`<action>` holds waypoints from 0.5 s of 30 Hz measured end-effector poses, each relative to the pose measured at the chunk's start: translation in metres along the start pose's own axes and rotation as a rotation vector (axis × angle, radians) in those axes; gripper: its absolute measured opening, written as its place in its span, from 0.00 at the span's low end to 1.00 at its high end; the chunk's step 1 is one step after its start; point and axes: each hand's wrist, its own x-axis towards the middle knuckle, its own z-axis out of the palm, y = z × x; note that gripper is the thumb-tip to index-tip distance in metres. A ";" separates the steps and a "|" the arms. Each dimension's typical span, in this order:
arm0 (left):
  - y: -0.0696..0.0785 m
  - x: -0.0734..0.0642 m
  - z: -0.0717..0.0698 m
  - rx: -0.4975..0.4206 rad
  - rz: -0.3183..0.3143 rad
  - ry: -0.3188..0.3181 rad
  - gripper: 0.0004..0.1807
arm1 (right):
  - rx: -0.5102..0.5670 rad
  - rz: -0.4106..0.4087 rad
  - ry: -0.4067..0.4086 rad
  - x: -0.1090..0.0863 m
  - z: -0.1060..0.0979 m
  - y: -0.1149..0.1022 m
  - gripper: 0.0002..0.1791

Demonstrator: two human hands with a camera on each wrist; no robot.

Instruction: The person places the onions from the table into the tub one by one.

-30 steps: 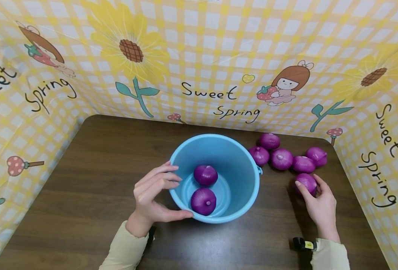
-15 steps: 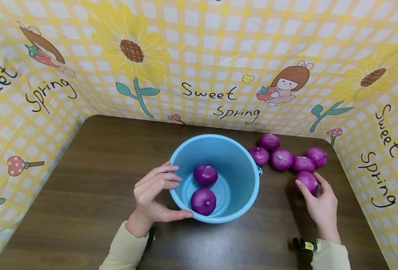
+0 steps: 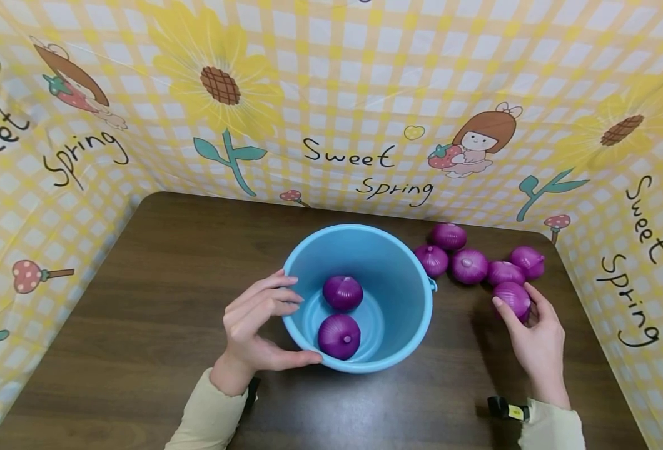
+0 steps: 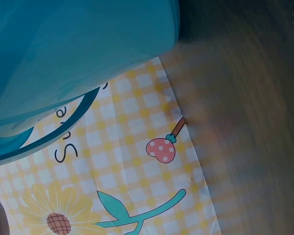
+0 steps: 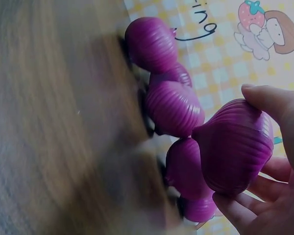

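Observation:
A light-blue bucket [image 3: 393,262] stands mid-table with two purple onions inside, one onion [image 3: 343,292] behind the other [image 3: 339,337]. My left hand [image 3: 253,331] holds the bucket's left rim, thumb along the near edge and fingertips over the side. At the right, my right hand [image 3: 538,350] pinches a third onion [image 3: 513,299] between thumb and fingers. In the right wrist view that gripped onion [image 5: 235,147] shows close up, its pointed end towards the others. The left wrist view shows the bucket's outer wall [image 4: 88,44]; most of the hand is out of frame.
Several more purple onions [image 3: 470,266] lie clustered at the back right of the dark wooden table [image 3: 196,250], beside the bucket's handle joint [image 3: 433,284]. A yellow checked cloth [image 3: 337,94] walls the table at back and sides.
My right hand has shifted slightly away from me with the onion, nearer to the cluster. The left hand and the bucket stay put.

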 end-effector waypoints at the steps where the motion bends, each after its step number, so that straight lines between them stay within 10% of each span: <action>1: 0.000 0.000 0.000 0.000 0.000 0.000 0.36 | 0.005 -0.003 0.004 0.000 0.000 -0.001 0.40; 15: 0.000 -0.001 0.000 0.004 0.002 -0.001 0.36 | 0.061 -0.078 0.035 -0.005 0.002 -0.020 0.37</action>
